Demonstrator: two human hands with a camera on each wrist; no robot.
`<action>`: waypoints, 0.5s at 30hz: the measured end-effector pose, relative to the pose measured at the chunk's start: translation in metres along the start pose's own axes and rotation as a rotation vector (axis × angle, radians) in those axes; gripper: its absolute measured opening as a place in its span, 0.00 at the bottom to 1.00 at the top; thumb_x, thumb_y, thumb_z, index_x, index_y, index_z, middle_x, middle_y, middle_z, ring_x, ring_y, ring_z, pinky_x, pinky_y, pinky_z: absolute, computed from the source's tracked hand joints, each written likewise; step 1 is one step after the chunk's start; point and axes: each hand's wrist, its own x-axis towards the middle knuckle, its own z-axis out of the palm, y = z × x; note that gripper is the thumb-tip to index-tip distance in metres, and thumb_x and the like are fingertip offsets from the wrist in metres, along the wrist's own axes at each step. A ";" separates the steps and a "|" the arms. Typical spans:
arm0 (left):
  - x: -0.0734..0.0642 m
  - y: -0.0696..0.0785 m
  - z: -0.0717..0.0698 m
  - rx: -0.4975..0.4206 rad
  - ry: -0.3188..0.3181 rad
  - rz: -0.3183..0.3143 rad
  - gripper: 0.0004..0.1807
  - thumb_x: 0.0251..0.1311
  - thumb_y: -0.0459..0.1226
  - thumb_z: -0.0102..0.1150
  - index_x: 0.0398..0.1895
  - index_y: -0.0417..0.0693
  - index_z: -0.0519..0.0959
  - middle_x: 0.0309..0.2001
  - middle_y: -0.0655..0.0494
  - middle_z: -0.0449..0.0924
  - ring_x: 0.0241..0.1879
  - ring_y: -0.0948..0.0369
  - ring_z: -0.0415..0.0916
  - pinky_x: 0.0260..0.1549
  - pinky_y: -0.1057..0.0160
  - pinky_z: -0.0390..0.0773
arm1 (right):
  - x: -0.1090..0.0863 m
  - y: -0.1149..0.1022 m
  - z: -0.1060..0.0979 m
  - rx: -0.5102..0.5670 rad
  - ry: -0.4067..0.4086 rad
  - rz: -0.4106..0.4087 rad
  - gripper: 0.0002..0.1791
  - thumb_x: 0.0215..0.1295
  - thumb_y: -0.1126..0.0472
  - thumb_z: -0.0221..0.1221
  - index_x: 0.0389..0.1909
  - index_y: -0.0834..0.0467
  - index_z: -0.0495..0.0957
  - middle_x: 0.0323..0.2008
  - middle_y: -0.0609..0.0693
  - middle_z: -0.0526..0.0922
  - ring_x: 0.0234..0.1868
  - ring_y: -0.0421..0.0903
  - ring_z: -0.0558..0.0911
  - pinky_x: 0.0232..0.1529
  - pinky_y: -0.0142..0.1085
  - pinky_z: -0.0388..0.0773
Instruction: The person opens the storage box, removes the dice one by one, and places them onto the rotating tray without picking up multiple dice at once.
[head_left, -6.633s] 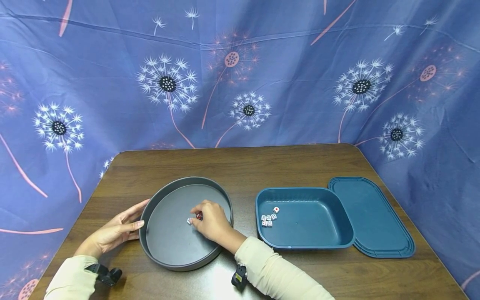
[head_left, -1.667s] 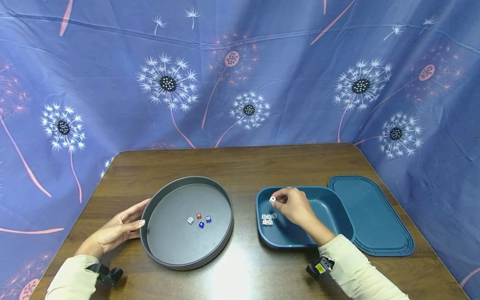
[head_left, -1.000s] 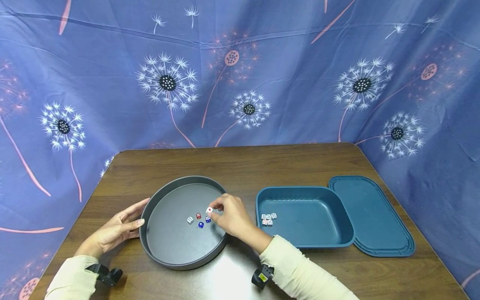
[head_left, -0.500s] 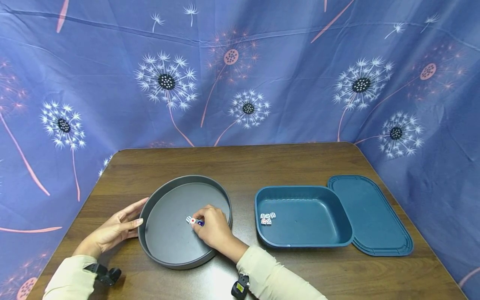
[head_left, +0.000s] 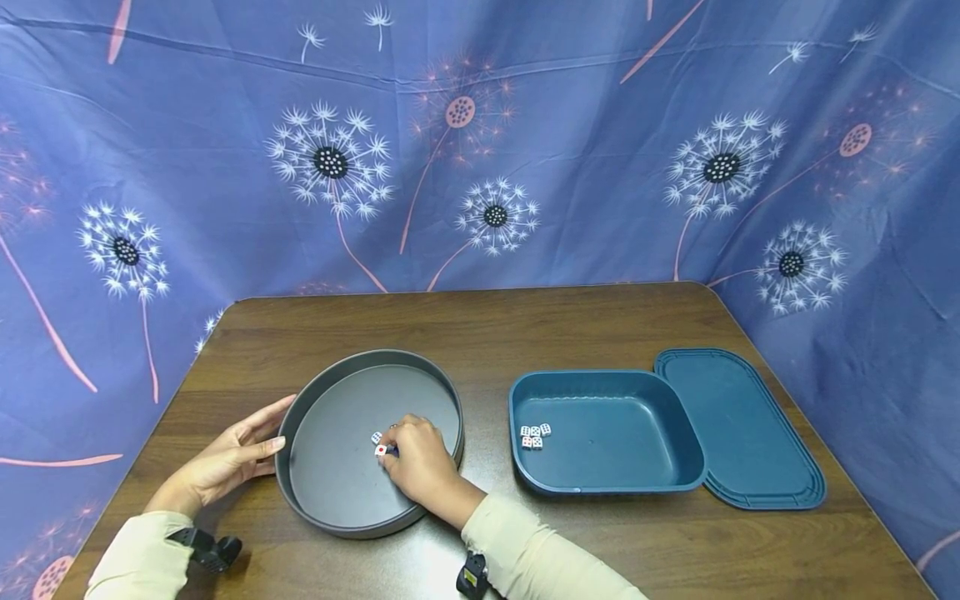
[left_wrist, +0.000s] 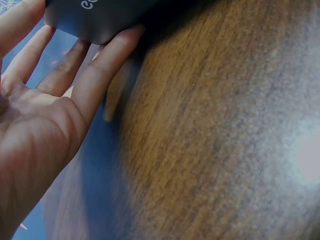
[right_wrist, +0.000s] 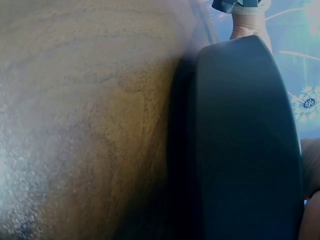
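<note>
My right hand (head_left: 423, 462) is inside the round dark grey pan (head_left: 330, 483), pinching a white die (head_left: 381, 450) with a red dot on top, low over the pan's floor. Just behind it lies another white die (head_left: 377, 437). A sliver of a blue die (head_left: 393, 450) shows by the fingers; the hand hides the rest of the dice there. My left hand (head_left: 228, 458) rests its extended fingers and thumb against the pan's left side. In the left wrist view, those fingertips (left_wrist: 132, 34) touch the pan's outer wall.
To the right stands a blue rectangular container (head_left: 607, 490) with several white dice (head_left: 536, 432) grouped at its left side. A flat blue lid (head_left: 757, 433) lies beside it on the wooden table (head_left: 487, 325). A patterned cloth (head_left: 585, 167) hangs behind.
My right hand took the red-dotted die from the blue container and carried it left into the pan, lower now among the other dice. The left hand has stayed at the pan's side.
</note>
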 end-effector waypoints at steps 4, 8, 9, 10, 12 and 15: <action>0.000 0.000 0.000 0.009 0.004 0.000 0.35 0.70 0.24 0.38 0.77 0.52 0.44 0.65 0.73 0.65 0.62 0.67 0.68 0.51 0.54 0.76 | 0.000 -0.001 0.001 -0.001 -0.012 0.018 0.05 0.49 0.59 0.71 0.29 0.51 0.87 0.30 0.43 0.81 0.35 0.43 0.79 0.39 0.32 0.74; 0.000 0.000 0.000 0.012 0.007 -0.001 0.35 0.70 0.24 0.38 0.77 0.52 0.45 0.65 0.73 0.65 0.61 0.66 0.68 0.51 0.54 0.76 | 0.001 -0.002 0.000 -0.004 -0.026 0.026 0.06 0.50 0.59 0.71 0.31 0.51 0.87 0.31 0.43 0.81 0.37 0.43 0.79 0.40 0.32 0.75; 0.000 0.000 -0.001 0.009 0.005 -0.001 0.35 0.70 0.24 0.38 0.77 0.52 0.45 0.65 0.73 0.65 0.61 0.66 0.68 0.51 0.54 0.76 | 0.001 -0.002 0.000 -0.001 -0.030 0.025 0.06 0.50 0.59 0.71 0.32 0.51 0.87 0.32 0.43 0.82 0.37 0.43 0.79 0.40 0.33 0.75; 0.000 0.000 -0.001 0.007 0.004 -0.001 0.35 0.70 0.24 0.38 0.77 0.52 0.44 0.65 0.73 0.65 0.62 0.66 0.68 0.51 0.54 0.76 | 0.001 -0.002 -0.001 0.001 -0.033 0.024 0.07 0.50 0.59 0.71 0.33 0.52 0.87 0.33 0.44 0.82 0.38 0.43 0.80 0.41 0.32 0.75; 0.001 0.000 -0.001 0.007 0.000 0.000 0.35 0.70 0.24 0.38 0.77 0.51 0.44 0.66 0.73 0.64 0.62 0.66 0.68 0.52 0.54 0.76 | 0.001 -0.001 -0.001 0.012 -0.037 0.018 0.09 0.50 0.61 0.71 0.34 0.52 0.88 0.33 0.44 0.83 0.38 0.43 0.80 0.41 0.33 0.76; 0.001 0.000 -0.001 0.008 -0.001 0.000 0.36 0.70 0.24 0.38 0.77 0.51 0.43 0.66 0.74 0.64 0.62 0.66 0.68 0.52 0.54 0.76 | 0.002 0.000 -0.001 0.033 -0.035 0.010 0.10 0.49 0.62 0.71 0.36 0.53 0.88 0.33 0.45 0.83 0.38 0.43 0.81 0.41 0.33 0.76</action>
